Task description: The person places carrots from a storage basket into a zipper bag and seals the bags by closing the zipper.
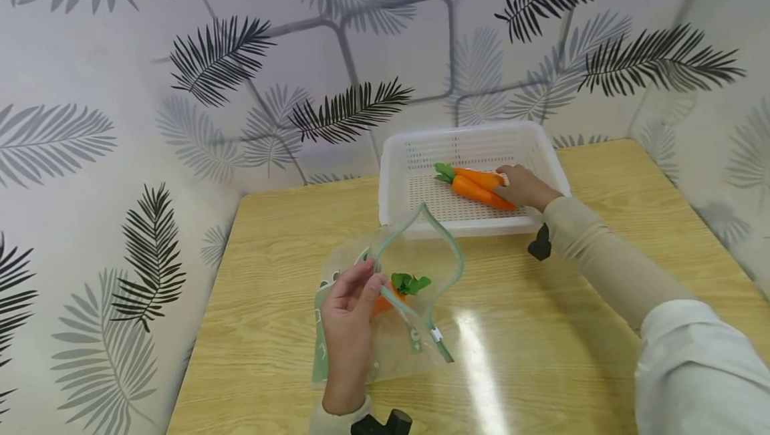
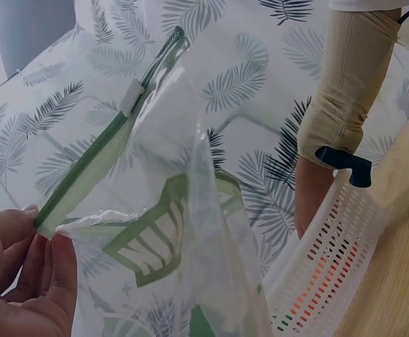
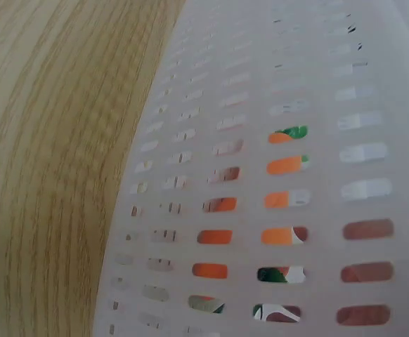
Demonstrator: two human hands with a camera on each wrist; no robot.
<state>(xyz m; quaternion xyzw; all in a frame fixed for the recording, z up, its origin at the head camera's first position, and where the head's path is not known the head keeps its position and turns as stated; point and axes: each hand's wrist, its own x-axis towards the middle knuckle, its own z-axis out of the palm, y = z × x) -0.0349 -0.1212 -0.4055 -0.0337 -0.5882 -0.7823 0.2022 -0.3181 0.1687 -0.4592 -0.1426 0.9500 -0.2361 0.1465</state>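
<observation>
My left hand (image 1: 347,318) pinches the rim of a clear zip bag (image 2: 131,189) with a green seal strip and white slider; its mouth gapes wide. Inside or behind the clear film shows an orange carrot with a green leafy top (image 1: 410,284). Reaching into a white plastic basket (image 1: 463,228), my right hand (image 1: 525,188) has its fingers curled over the right end of the upper carrot (image 1: 475,176). A second carrot (image 1: 472,192) lies against it, leaves to the left. In the right wrist view the basket wall (image 3: 250,158) hides most of the hand and carrots.
The basket stands at the back of a wooden table (image 1: 271,274), close to a wall covering (image 1: 234,114) with a feather pattern. Black wrist devices (image 1: 539,244) sit on both sleeves. Orange and green show through the basket's slots.
</observation>
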